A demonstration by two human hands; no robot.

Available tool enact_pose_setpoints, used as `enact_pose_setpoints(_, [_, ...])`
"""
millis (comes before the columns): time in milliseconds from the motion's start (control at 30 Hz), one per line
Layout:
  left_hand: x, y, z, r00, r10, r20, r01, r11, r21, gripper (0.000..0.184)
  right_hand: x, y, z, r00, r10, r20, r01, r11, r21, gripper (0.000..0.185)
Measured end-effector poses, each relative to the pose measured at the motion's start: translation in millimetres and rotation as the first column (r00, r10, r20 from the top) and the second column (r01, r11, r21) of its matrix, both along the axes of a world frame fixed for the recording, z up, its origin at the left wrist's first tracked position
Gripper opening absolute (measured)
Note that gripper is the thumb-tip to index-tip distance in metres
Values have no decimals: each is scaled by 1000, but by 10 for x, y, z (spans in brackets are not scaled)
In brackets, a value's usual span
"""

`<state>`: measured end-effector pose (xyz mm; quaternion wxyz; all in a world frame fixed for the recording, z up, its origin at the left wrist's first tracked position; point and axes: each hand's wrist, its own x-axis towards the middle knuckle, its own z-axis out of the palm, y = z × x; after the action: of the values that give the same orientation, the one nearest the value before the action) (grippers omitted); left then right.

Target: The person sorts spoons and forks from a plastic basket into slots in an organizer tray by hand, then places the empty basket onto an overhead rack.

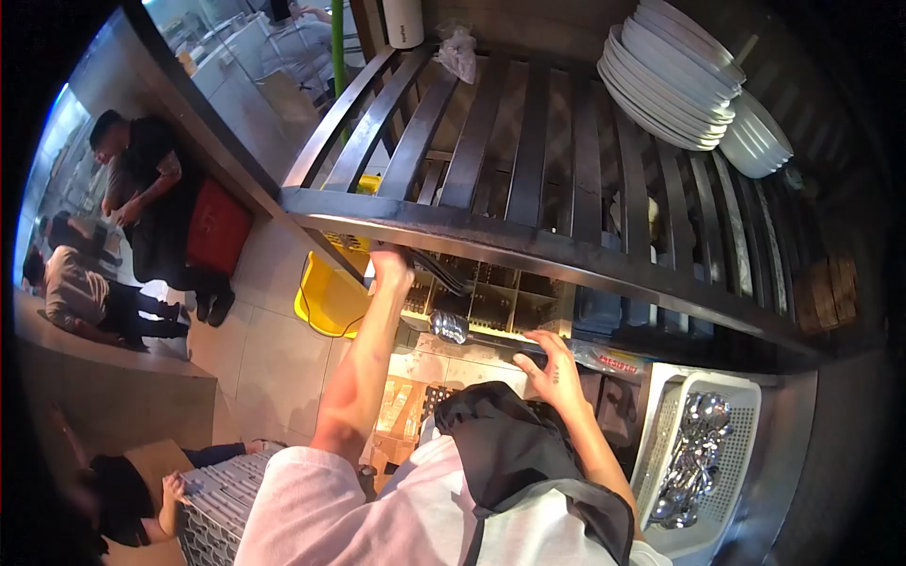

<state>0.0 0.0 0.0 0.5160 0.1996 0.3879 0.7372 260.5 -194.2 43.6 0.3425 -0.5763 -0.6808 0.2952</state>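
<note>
My left hand (392,261) reaches in under the front edge of the slatted metal shelf (453,219), its fingers mostly hidden there. Dark utensils (442,274) stick out beside it, over a compartment rack (491,302); whether the hand grips them cannot be made out. My right hand (549,363) is in front of the rack, with thumb and fingers apart and nothing between them. A shiny clear glass (449,326) lies on its side at the rack's front edge, between my two hands.
Stacked white plates (665,85) stand on the shelf. A basket of cutlery (694,453) is at right. A yellow bucket (330,297) sits on the floor. Grey crates (226,491) are at lower left, beside a person (123,491). Other people stand at left.
</note>
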Motion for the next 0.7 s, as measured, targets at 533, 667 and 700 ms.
enact_pose_setpoints(533, [153,378,-1366,538,-282,-794,265,951,-158,38,358,-733,-438,869,-491,62,495,865,-88,29])
enact_pose_setpoints(667, [129,329,-1406,481,-292,-827,260,948,-183,40,393,-827,-457,847,-527,71,532,837,-129,29])
enact_pose_setpoints(700, [117,341,-1425,462,-290,-838,261,948,-184,40,393,-849,-452,841,-537,59,540,829,-145,30])
